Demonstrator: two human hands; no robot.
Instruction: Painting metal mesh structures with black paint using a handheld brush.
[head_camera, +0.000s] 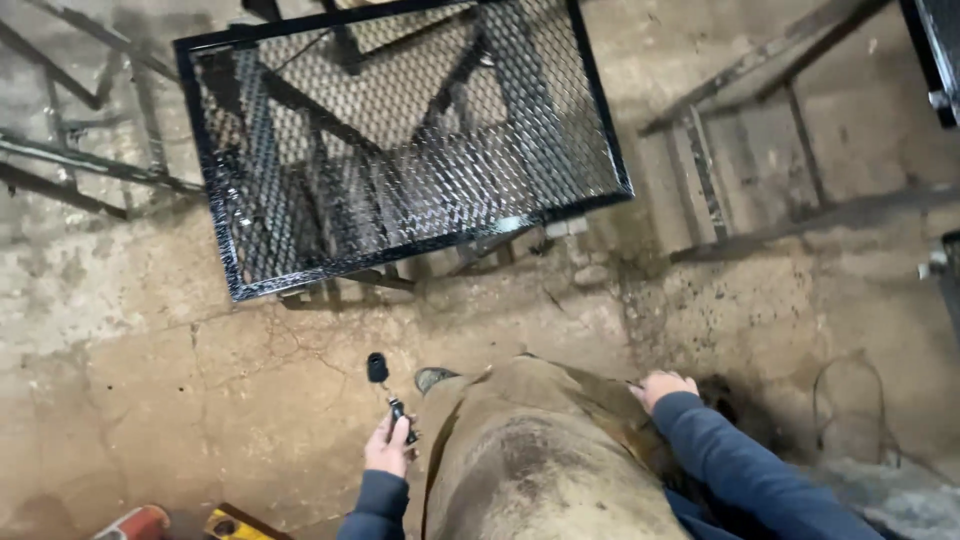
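Note:
My left hand (388, 446) grips the dark handle of a small paint brush (379, 372) whose black head points up toward a black mesh panel (400, 140). The panel is a rectangular frame filled with expanded metal, glossy black, raised off the concrete floor on metal supports. My right hand (662, 386) rests on my right knee, fingers curled, holding nothing. My legs in dusty tan trousers (540, 460) fill the bottom centre, with a shoe tip (432, 378) showing beside the brush.
Bare metal frames lie on the stained concrete floor at the left (80, 170) and at the right (760, 130). Another black mesh piece (940, 60) shows at the top right edge. Red and yellow objects (190, 523) sit at the bottom left.

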